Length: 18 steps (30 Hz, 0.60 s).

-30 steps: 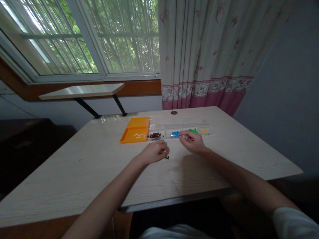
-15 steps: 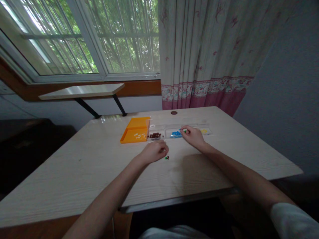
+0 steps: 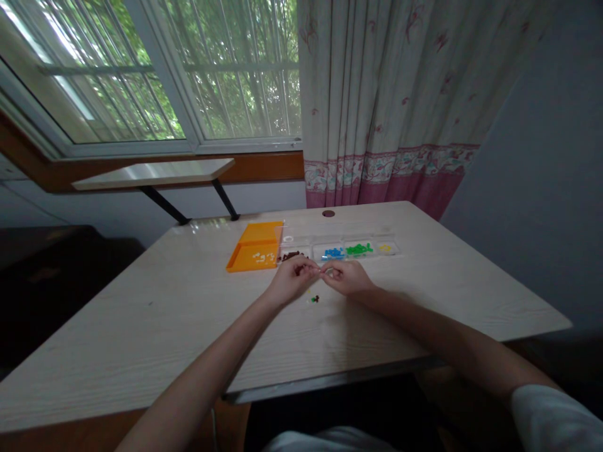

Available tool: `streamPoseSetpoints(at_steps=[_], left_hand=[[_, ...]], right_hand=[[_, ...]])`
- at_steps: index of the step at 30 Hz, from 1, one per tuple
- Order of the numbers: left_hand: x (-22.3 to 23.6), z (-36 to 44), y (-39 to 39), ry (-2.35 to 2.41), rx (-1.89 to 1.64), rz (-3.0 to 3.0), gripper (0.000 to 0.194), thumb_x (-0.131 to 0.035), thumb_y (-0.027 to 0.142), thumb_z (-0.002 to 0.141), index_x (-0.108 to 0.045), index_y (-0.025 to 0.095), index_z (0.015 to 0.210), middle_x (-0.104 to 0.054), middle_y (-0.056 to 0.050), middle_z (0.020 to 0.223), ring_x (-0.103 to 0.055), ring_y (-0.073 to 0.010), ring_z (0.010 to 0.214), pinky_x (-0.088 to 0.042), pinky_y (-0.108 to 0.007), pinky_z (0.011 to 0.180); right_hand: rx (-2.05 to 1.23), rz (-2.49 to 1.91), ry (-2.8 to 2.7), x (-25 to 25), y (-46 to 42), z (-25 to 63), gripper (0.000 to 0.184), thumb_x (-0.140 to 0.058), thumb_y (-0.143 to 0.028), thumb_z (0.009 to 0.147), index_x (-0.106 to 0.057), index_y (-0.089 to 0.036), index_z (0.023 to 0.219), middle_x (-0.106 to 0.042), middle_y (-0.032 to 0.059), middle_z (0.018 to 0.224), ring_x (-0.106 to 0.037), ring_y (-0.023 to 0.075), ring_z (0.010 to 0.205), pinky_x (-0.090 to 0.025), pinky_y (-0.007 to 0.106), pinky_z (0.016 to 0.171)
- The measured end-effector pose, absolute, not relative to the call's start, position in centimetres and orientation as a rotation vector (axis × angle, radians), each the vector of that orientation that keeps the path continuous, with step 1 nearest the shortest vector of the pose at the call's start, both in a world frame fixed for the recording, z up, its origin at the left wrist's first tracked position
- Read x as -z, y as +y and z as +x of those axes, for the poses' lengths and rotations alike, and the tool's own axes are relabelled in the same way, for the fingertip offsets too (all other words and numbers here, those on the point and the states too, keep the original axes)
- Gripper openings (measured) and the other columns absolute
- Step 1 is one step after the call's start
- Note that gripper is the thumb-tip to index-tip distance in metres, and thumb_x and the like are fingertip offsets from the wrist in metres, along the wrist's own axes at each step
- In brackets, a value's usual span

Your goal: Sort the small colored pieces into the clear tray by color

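Note:
My left hand (image 3: 293, 278) and my right hand (image 3: 346, 277) meet fingertip to fingertip just in front of the clear compartment box. Both are pinched closed, and whatever is between the fingertips is too small to name. Just below them on the table lies a small cluster of green and brown pieces (image 3: 315, 299). Behind the hands the box holds brown pieces (image 3: 293, 256), blue pieces (image 3: 333, 253), green pieces (image 3: 359, 249) and yellow pieces (image 3: 386, 248). My left hand partly covers the brown ones.
An open orange case (image 3: 257, 242) with white pieces (image 3: 262, 257) in it stands left of the clear box. A raised shelf (image 3: 160, 172) on black legs is at the back left. The table (image 3: 188, 326) has a round brown cable hole (image 3: 328, 214) near its rear edge.
My right hand has moved left and toward me, from over the green pieces to meet my left hand. The green pieces now show in full. My left hand has shifted only slightly.

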<state>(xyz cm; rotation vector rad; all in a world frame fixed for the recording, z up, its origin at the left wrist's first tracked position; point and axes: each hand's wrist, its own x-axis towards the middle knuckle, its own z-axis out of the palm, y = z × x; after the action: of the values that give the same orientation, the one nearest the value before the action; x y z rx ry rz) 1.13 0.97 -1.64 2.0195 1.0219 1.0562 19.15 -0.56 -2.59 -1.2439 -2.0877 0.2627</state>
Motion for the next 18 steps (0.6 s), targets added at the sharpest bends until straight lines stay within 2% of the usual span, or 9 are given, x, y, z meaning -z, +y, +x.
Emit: streamPoseSetpoints(at_steps=[7,18], left_hand=[[1.01,1.23,0.56,1.014,-1.058,2.028,0.017,-0.060,0.029,0.073,-0.066,0.014,0.076,-0.058,-0.004,0.069,-0.050,-0.0112,0.063,-0.037,-0.022,0.056],[0.76,1.31,0.22,1.027,-1.079,2.045,0.022,-0.063,0.035,0.070,-0.067,0.014,0.074,-0.054,-0.002,0.065,-0.044,-0.0089,0.057,-0.033,-0.020,0.051]], right_hand=[[-0.244,-1.193,-2.040,2.61,-0.55,19.31,0.021,-0.054,-0.038,0.076,-0.066,-0.021,0.079,-0.046,-0.0054,0.046,-0.039,0.0064,0.042,-0.030,0.017,0.047],[-0.081,-1.081,-2.086,2.68,-0.63,19.52,0.020,-0.052,-0.033,0.077,-0.066,-0.020,0.079,-0.049,-0.0046,0.046,-0.041,0.0065,0.043,-0.033,0.018,0.051]])
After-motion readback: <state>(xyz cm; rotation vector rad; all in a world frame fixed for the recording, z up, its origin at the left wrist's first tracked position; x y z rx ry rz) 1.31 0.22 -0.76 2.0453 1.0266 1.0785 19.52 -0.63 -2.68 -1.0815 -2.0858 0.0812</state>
